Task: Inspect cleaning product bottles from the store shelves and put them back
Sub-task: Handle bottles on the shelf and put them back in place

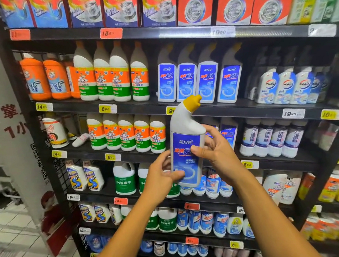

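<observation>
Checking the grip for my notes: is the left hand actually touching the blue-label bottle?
Touching. The head view shows the left hand with its thumb laid across the lower front label of the blue-label bottle.

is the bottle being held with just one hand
No, both hands hold the blue-labelled toilet cleaner bottle: the left hand grips its lower part and the right hand pinches its middle.

A gap point(210, 123) (third shelf) opens between Mr Muscle bottles point(126, 133) and blue-labelled bottles point(227, 133).
</observation>
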A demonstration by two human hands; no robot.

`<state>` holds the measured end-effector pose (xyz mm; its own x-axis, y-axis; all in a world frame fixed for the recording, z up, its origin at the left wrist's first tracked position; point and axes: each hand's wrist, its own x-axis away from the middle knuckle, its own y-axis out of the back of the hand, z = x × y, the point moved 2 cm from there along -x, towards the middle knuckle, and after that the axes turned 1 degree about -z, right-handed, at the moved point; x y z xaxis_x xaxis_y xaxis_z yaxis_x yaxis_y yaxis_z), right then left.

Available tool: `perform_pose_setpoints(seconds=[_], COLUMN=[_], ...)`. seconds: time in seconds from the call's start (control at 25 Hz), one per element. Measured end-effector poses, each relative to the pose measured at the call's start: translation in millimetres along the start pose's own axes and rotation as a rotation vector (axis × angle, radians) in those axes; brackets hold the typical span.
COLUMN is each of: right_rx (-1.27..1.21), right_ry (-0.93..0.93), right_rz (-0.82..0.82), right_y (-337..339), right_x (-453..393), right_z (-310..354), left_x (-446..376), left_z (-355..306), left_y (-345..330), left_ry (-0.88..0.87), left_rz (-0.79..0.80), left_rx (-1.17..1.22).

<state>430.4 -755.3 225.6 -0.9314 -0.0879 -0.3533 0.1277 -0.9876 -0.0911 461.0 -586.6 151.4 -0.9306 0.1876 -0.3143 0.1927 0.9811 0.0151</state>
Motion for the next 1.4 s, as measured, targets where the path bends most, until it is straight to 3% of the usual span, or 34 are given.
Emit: perform_pose_setpoints(seconds=[0.28,0.48,1.0,1.2,1.4], right_rx=[0.138,0.201,0.269,0.624,0.772], right_ry=[-0.157,-0.282,-0.235,-0.198,-0.157], right_rz=[-0.126,-0.316,-0.414,-0.386,-0.529], right_y=[-22,-12,41,42,34], right_x=[-15,-56,-198,-208,-213], right_z=[-72,-125,-185,-179,-182], left_x=[-2,-38,-181,-197,-206], left_z=[70,106,153,154,154], left_y=[28,28,11,-2,-7], left_ry=[0.208,0.325,0.24,0.119,-0.036], left_rz=[-0.03,-0.06,-0.163,-0.261,-0.319], left_rx=[-0.028,-0.104,-0.223,-0.265,-0.389])
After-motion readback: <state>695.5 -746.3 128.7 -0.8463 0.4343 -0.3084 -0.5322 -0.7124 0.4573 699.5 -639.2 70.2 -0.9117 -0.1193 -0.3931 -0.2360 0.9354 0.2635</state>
